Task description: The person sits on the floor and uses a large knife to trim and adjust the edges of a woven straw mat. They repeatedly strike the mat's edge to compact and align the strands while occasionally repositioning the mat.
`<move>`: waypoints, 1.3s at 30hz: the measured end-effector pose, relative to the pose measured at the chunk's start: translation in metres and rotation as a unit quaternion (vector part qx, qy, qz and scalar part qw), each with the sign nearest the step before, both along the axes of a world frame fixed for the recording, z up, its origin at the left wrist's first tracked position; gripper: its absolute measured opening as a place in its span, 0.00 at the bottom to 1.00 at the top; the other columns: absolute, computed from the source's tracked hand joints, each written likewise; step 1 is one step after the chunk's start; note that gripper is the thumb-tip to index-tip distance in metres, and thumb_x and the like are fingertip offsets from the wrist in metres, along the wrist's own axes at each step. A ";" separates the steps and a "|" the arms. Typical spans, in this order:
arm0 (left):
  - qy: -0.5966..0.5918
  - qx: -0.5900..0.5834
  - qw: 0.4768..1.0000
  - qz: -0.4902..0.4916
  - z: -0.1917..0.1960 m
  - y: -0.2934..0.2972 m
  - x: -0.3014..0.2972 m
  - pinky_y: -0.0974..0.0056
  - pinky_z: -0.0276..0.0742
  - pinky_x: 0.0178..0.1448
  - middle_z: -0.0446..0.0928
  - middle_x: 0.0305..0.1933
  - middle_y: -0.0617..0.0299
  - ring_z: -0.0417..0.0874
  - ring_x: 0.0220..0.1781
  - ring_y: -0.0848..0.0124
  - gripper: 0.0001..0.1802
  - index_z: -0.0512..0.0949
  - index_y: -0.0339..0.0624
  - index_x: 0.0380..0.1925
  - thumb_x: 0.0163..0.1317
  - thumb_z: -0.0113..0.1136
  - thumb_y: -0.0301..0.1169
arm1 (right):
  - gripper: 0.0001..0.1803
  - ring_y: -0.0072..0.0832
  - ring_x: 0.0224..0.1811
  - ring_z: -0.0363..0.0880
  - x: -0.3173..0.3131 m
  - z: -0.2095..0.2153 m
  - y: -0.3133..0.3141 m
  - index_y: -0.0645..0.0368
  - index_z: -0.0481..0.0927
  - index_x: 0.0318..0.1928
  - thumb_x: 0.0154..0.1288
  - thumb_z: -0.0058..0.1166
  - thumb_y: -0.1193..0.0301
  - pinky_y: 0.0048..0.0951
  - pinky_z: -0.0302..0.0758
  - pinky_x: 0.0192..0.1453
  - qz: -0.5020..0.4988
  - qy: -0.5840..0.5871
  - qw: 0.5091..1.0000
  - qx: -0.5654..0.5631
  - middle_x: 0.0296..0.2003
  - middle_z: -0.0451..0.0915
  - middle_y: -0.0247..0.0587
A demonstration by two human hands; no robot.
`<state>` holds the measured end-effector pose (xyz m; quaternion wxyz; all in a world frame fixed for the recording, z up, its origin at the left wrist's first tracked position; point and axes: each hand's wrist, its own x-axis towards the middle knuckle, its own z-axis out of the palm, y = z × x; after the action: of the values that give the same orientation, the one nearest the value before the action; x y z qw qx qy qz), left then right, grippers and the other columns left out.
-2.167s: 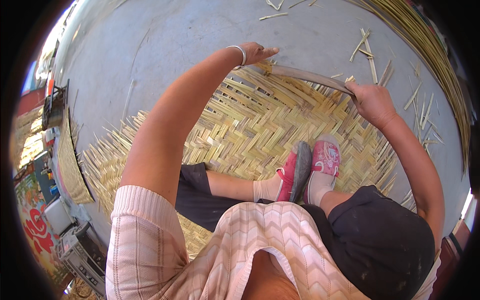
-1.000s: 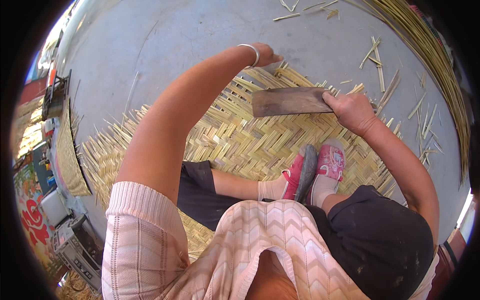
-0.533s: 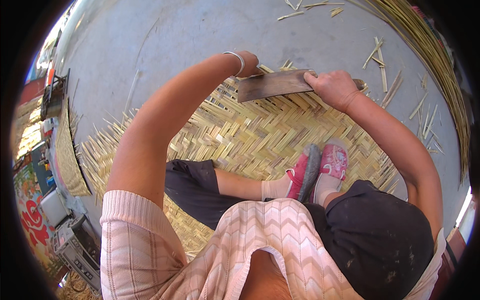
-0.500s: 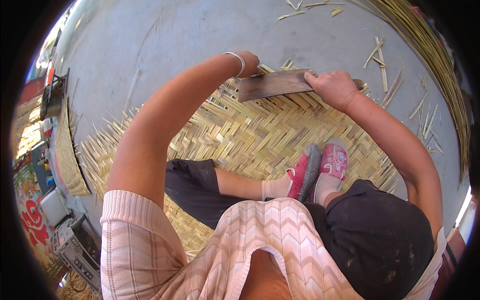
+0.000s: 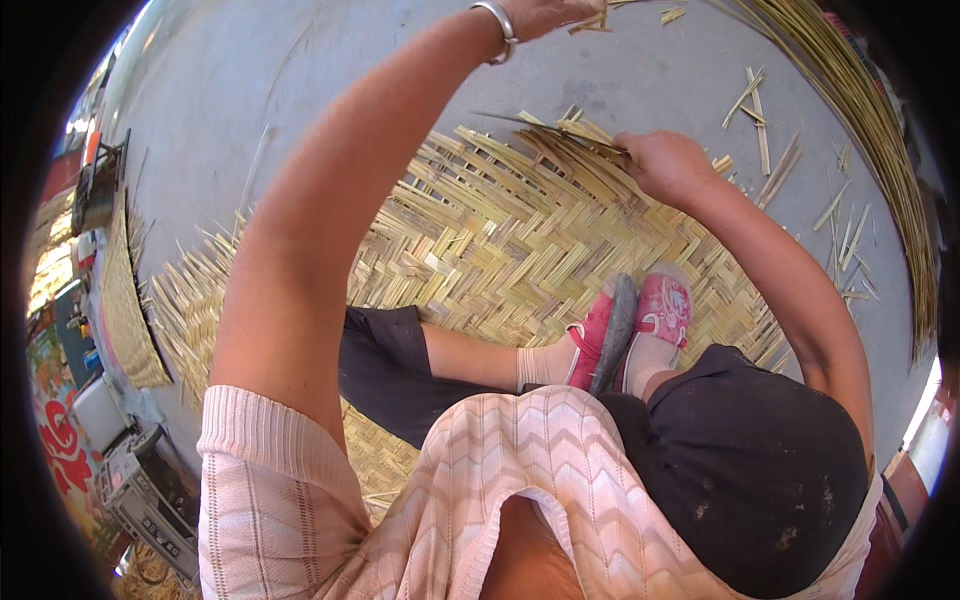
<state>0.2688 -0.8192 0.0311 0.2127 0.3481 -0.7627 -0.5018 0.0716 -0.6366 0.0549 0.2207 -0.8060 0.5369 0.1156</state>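
Observation:
Beneath me lies a herringbone mat [image 5: 500, 265] woven from pale split-reed strips, its far edge ragged with loose strip ends. My right hand [image 5: 668, 168] is closed around a broad-bladed cleaver [image 5: 545, 125] at that far edge. The blade is seen nearly edge-on, a thin dark line over the strip ends. My left hand [image 5: 545, 14], with a silver bangle on the wrist, reaches beyond the mat to the top of the picture. It is beside some short reed offcuts [image 5: 592, 24]. Its fingers are partly cut off, so whether they hold anything is unclear.
My feet, in pink shoes [image 5: 660, 305], rest on the mat. More offcuts [image 5: 762, 135] are scattered on the grey floor [image 5: 330, 70] to the right, near a long bundle of reeds [image 5: 870, 110]. At left are a rolled-edge mat [image 5: 128, 300] and a radio-like box [image 5: 150, 500].
My left hand has moved away from the mat's far edge, up and to the right over the floor. The cleaver has turned from showing its flat side to nearly edge-on.

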 end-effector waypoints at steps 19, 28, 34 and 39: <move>-0.567 -0.105 0.814 -0.066 -0.041 0.079 -0.048 0.53 0.75 0.57 0.82 0.55 0.59 0.83 0.56 0.61 0.17 0.83 0.50 0.49 0.61 0.59 0.38 | 0.13 0.52 0.42 0.82 0.006 0.001 0.059 0.59 0.80 0.44 0.61 0.49 0.69 0.49 0.77 0.46 -0.078 -0.041 0.992 0.092 0.36 0.83 0.55; -0.540 -0.032 0.841 0.009 -0.035 0.090 -0.059 0.57 0.79 0.56 0.82 0.55 0.57 0.82 0.57 0.57 0.17 0.83 0.49 0.49 0.61 0.56 0.34 | 0.13 0.53 0.35 0.83 0.018 0.002 0.066 0.60 0.78 0.44 0.60 0.48 0.71 0.51 0.78 0.38 -0.036 -0.041 0.997 0.058 0.29 0.82 0.57; -0.523 -0.021 0.851 0.045 -0.050 0.096 -0.062 0.57 0.78 0.58 0.80 0.56 0.54 0.82 0.57 0.56 0.18 0.83 0.47 0.49 0.60 0.56 0.35 | 0.13 0.53 0.36 0.83 0.020 0.007 0.071 0.62 0.77 0.44 0.59 0.48 0.72 0.51 0.79 0.39 -0.040 -0.041 0.997 0.055 0.30 0.83 0.57; -0.452 -0.020 0.891 0.040 -0.064 0.083 -0.040 0.58 0.80 0.52 0.83 0.48 0.51 0.84 0.49 0.54 0.19 0.83 0.42 0.46 0.56 0.58 0.38 | 0.13 0.52 0.39 0.84 0.022 0.006 0.071 0.62 0.77 0.43 0.59 0.47 0.73 0.50 0.79 0.41 -0.051 -0.042 0.996 0.067 0.33 0.83 0.57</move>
<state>0.2286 -0.7360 -0.0332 -0.1281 0.5636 -0.7714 -0.2662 0.0941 -0.5661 0.0609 0.3024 -0.7649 0.5588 0.1056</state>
